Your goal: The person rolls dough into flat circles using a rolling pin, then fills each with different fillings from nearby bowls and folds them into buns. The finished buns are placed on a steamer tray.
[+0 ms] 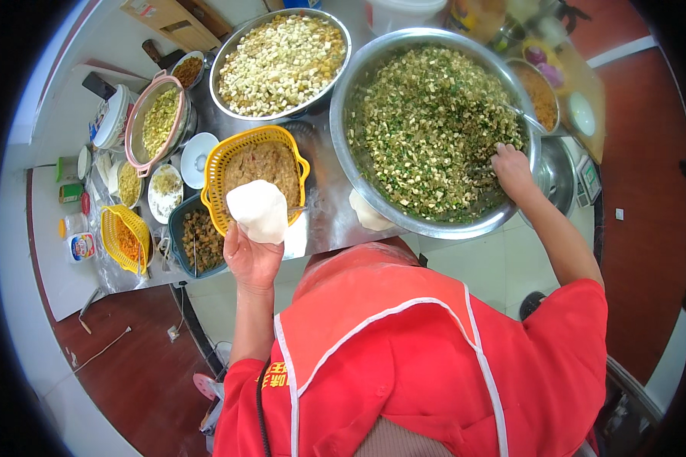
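Note:
A thin round dough wrapper (258,211) lies draped over the palm and fingers of my left hand (254,257). It is held above a yellow plastic basket (217,165) of brownish minced filling (263,163). My right hand (513,170) reaches over the near right wall of a large stainless steel bowl (434,228). Its fingertips touch a chopped filling of green leaves and pale cubes (434,131). Whether they grip a small tool there is unclear. A metal spoon (526,117) rests in this bowl, its handle over the right rim. More dough (369,212) sits partly hidden by the bowl.
A steel bowl of pale diced cubes (280,65) stands at the back. Leftward are a pink-rimmed colander (130,134), a blue-grey basket of diced filling (203,240) and a yellow basket of orange filling (127,240). A kitchen scale (589,177) sits right, beside another steel bowl (557,177).

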